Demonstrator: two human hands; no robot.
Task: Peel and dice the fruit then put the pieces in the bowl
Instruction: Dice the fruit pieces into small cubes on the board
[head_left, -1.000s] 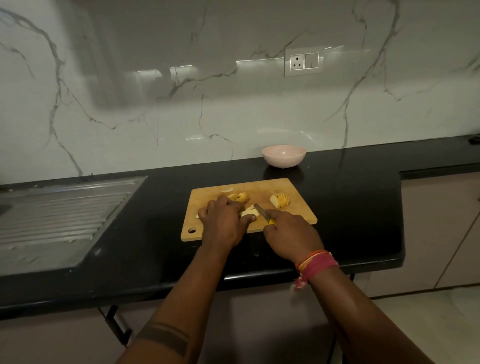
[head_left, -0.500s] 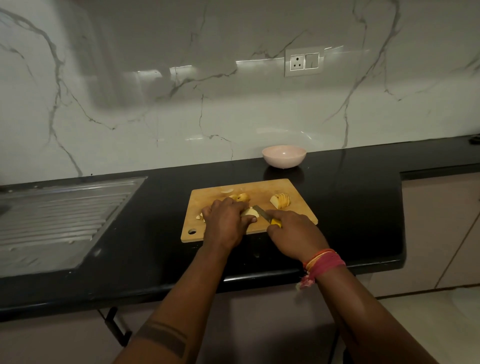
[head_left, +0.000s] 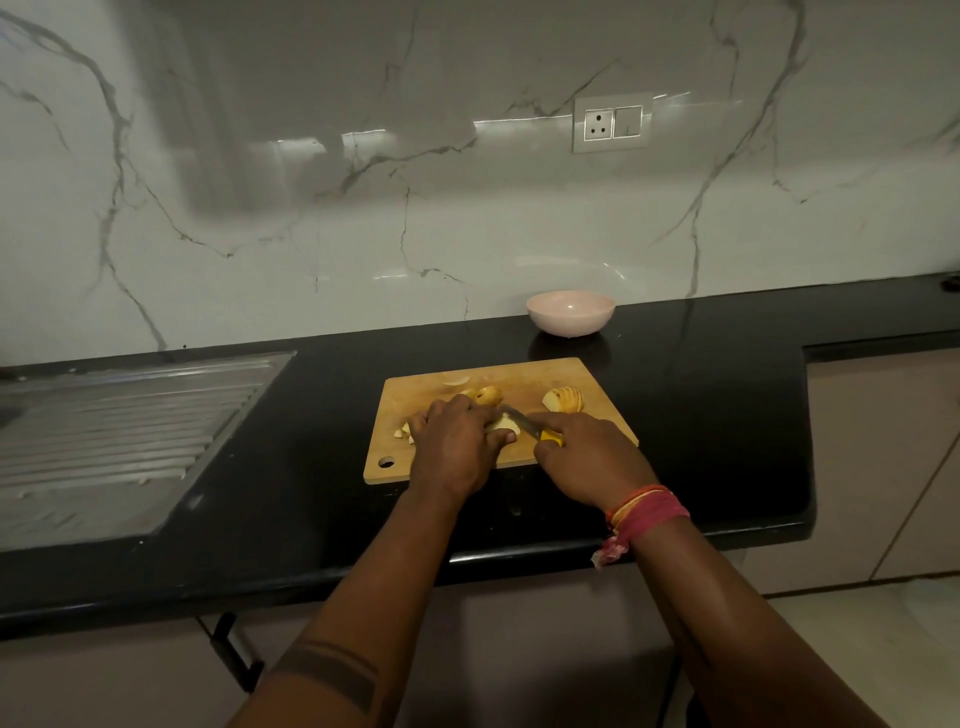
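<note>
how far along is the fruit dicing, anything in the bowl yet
Partly done: a sliced fruit section and small cut bits lie on the cutting board. In hand: the left hand steadies a piece while the right hand holds the knife. The pink bowl looks empty.

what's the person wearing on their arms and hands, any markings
Both forearms are bare, with no sleeves in view. The right wrist carries a bundle of threads, pink-red with orange and yellow strands and a frayed end hanging down. The left forearm has a dark band marking of two parallel stripes. No gloves or rings are visible on the hands.
</note>
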